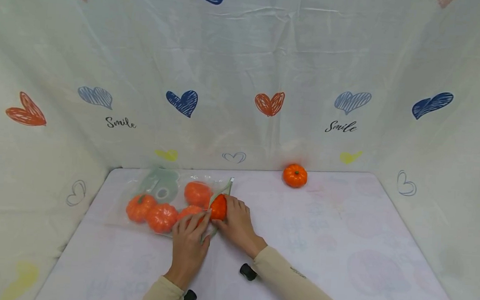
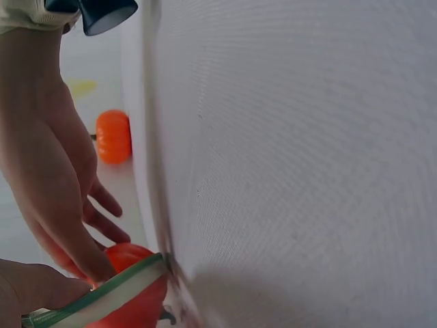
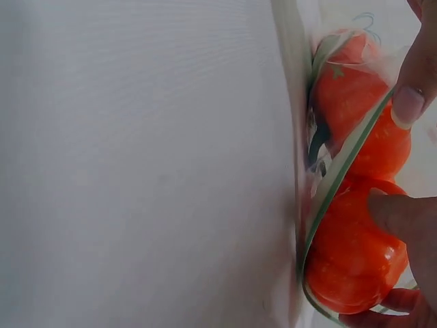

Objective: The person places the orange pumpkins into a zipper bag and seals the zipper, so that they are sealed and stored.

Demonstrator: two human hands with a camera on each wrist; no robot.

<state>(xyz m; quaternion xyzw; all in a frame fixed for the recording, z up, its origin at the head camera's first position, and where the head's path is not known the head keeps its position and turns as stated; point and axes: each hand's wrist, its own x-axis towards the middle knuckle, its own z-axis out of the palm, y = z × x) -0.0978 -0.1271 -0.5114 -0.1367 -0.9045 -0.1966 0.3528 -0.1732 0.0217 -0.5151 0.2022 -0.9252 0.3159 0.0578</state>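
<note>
Orange against pale cloth: the right hand [image 1: 238, 224] has its fingers and thumb curled round a small pumpkin [image 1: 219, 207] at the mouth of a clear plastic bag [image 1: 166, 186], the pumpkin sitting right in the green-edged opening; the right wrist view shows the thumb pressed on the pumpkin's side and a fingertip [image 3: 410, 102] on the bag's rim [image 3: 341, 178], so the grip is close about the fruit, not wide; the left hand [image 1: 189, 244] lies just beside it, fingers fairly straight, the tips pressing the near lip of the bag down against the table [image 1: 325, 249]; whether the thumb pinches the rim underneath cannot be told from the head view, though the left wrist view shows the green-edged strip [image 2: 102, 294] running between the fingers of that hand, held lightly; the two hands touch or nearly touch at the opening.

Counted: four pumpkins inside the bag [image 1: 161, 216], lying in a loose cluster toward the table's far left corner; one in the right hand at the opening; one more pumpkin [image 1: 295, 175] standing alone at the far edge of the table, right of the middle, well apart from the bag; six in all; one bag, lying flat, mouth turned to the right.

The table wears a pale printed cover; a curtain with hearts and the word "Smile" [image 1: 341, 126] hangs behind and to both sides.
</note>
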